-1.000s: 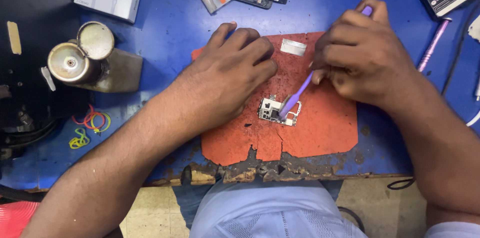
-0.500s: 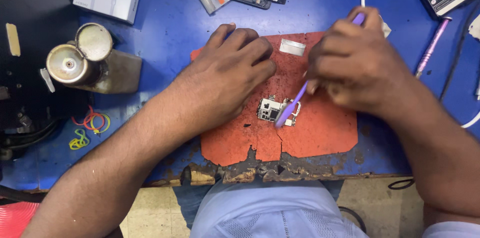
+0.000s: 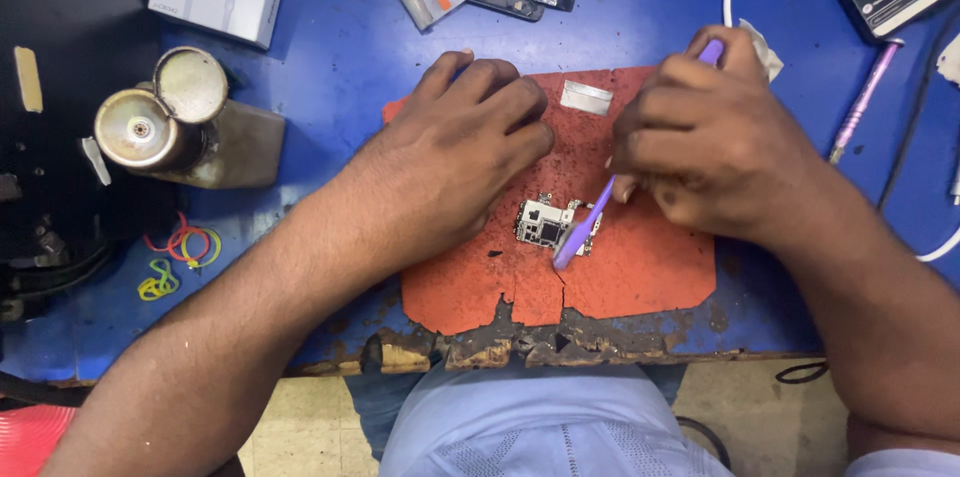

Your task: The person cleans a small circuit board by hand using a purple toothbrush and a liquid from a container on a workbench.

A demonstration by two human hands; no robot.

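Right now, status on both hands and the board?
Right hand grips purple brush, tip on circuit board. Left hand rests beside board on orange mat. Nothing in the way.

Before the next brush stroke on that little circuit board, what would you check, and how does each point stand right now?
1. Board lies flat on the orange mat: ok.
2. Left hand steadies the board: cannot tell; its fingers rest on the mat beside the board, contact hidden.
3. Right hand grips the purple brush firmly: ok.
4. Brush tip sits on the board: ok.
5. Mat near the board free of loose parts: not ok; a small silver piece lies near the top edge.
6. Mat edge sound: not ok; the front edge is burnt and crumbling.
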